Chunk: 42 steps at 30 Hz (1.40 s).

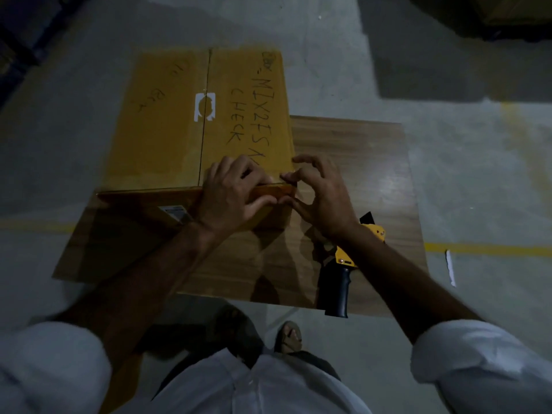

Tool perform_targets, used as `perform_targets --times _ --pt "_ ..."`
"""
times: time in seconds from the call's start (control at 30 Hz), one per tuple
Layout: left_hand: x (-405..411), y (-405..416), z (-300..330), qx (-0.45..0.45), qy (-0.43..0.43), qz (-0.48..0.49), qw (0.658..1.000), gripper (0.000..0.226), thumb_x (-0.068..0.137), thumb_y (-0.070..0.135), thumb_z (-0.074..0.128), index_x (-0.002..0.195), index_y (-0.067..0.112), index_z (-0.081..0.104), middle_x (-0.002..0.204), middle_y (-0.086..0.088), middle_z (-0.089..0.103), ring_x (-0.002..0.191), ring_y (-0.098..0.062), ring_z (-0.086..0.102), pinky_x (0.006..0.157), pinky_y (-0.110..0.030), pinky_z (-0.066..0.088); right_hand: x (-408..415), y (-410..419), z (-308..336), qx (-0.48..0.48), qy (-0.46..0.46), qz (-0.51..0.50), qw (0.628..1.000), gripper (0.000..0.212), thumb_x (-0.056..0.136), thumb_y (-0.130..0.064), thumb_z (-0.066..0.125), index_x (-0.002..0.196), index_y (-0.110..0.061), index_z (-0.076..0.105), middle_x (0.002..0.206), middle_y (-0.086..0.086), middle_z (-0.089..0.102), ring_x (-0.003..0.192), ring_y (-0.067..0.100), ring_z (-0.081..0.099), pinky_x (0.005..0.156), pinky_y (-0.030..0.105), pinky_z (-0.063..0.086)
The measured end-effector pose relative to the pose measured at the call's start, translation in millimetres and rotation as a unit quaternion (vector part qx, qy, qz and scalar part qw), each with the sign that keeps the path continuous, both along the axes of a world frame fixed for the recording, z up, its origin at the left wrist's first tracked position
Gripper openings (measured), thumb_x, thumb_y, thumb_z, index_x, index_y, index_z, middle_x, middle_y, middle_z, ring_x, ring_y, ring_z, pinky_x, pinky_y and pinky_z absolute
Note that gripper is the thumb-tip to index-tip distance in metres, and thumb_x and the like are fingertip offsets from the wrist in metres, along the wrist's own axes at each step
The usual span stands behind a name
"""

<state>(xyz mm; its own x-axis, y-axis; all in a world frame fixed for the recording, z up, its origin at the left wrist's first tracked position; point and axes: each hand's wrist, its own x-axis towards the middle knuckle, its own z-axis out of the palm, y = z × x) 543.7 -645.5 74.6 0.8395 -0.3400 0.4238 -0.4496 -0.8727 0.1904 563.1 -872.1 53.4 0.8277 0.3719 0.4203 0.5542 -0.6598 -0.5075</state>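
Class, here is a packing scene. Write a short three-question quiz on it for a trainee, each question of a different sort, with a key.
1. True or false: the right hand holds the tape dispenser.
2. Where do both hands meet the cardboard box? A) its far edge B) its near top edge C) its underside
3. Fill in: the box stands on a wooden ____.
Key: 1 false, the dispenser lies on the table beneath the right forearm; 2 B, the left hand and the right pinch that edge; 3 table.
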Motion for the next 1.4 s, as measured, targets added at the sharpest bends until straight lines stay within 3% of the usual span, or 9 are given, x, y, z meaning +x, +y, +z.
perform_targets --times 0.13,0.37,0.5,0.6,0.83,0.97,1.17,1.27,1.4 --pt "8 14 6 -0.071 0.054 -0.042 0.995 0.034 0.082 0.049 0.078 0.106 0.027 0.07 0.109 0.007 0.057 0.1 -0.014 0.049 0.083 -0.035 0.043 8 -1 15 -0.04 -0.042 0.048 0.997 0.039 0.089 -0.046 0.078 0.116 -0.019 0.075 0.134 0.012 0.06 0.123 0.029 0.054 0.095 0.042 0.043" --pt "0 21 -10 -0.117 0.022 -0.015 0.993 0.035 0.08 0.039 0.085 0.109 0.026 0.071 0.111 0.001 0.063 0.102 -0.02 0.057 0.085 -0.04 0.05 -7 11 6 -0.025 -0.044 -0.017 0.999 0.029 0.091 -0.037 0.079 0.11 -0.016 0.075 0.13 0.008 0.065 0.124 0.027 0.057 0.113 0.056 0.036" --pt "-8 46 -10 -0.125 0.022 0.083 0.988 0.038 0.073 0.056 0.083 0.1 0.034 0.069 0.102 0.006 0.058 0.098 -0.015 0.052 0.084 -0.04 0.043 -6 25 26 -0.079 -0.055 -0.013 0.995 0.031 0.083 -0.039 0.083 0.107 -0.021 0.074 0.119 0.002 0.068 0.121 0.025 0.059 0.122 0.058 0.023" --pt "-4 62 -5 -0.132 0.032 0.076 0.988 0.031 0.078 0.065 0.074 0.091 0.037 0.07 0.094 0.008 0.058 0.095 -0.015 0.052 0.08 -0.04 0.042 -3 49 40 -0.104 -0.032 0.032 0.994 0.038 0.086 -0.051 0.077 0.11 -0.022 0.075 0.117 0.002 0.069 0.118 0.023 0.061 0.122 0.056 0.02" --pt "-16 92 0 -0.116 0.049 0.032 0.992 0.035 0.077 0.033 0.087 0.108 0.028 0.071 0.107 0.005 0.061 0.103 -0.016 0.055 0.086 -0.046 0.051 -10 65 41 -0.126 -0.029 0.016 0.992 0.024 0.091 -0.024 0.078 0.113 -0.015 0.077 0.117 0.006 0.071 0.117 0.028 0.063 0.121 0.056 0.026" --pt "-18 152 5 -0.114 0.057 0.126 0.984 0.039 0.074 0.062 0.079 0.101 0.034 0.073 0.105 0.014 0.056 0.105 -0.015 0.047 0.086 -0.039 0.042 -3 91 54 -0.185 -0.031 0.008 0.982 0.036 0.084 -0.039 0.08 0.115 -0.021 0.074 0.113 0.003 0.068 0.114 0.026 0.062 0.122 0.059 0.023" --pt "-17 169 10 -0.149 0.08 0.063 0.984 0.035 0.078 0.049 0.082 0.105 0.027 0.076 0.103 0.005 0.058 0.1 -0.016 0.049 0.077 -0.037 0.049 5 156 51 -0.173 -0.003 0.048 0.984 0.038 0.085 -0.046 0.079 0.115 -0.024 0.073 0.118 0.004 0.064 0.11 0.025 0.057 0.098 0.041 0.041" --pt "-18 173 11 -0.145 0.092 0.038 0.984 0.038 0.077 0.041 0.085 0.111 0.025 0.077 0.107 0.006 0.061 0.104 -0.018 0.051 0.083 -0.042 0.052 -8 153 38 -0.173 0.001 0.002 0.985 0.041 0.083 -0.035 0.083 0.119 -0.021 0.071 0.121 0.005 0.062 0.107 0.023 0.053 0.088 0.033 0.036" --pt "-12 196 21 -0.151 0.15 -0.01 0.977 0.04 0.08 0.03 0.086 0.119 0.03 0.075 0.12 0.013 0.064 0.113 -0.009 0.055 0.096 -0.044 0.053 -5 170 49 -0.167 0.006 -0.007 0.986 0.035 0.078 -0.038 0.085 0.109 -0.027 0.072 0.11 -0.001 0.063 0.102 0.018 0.055 0.09 0.035 0.04"
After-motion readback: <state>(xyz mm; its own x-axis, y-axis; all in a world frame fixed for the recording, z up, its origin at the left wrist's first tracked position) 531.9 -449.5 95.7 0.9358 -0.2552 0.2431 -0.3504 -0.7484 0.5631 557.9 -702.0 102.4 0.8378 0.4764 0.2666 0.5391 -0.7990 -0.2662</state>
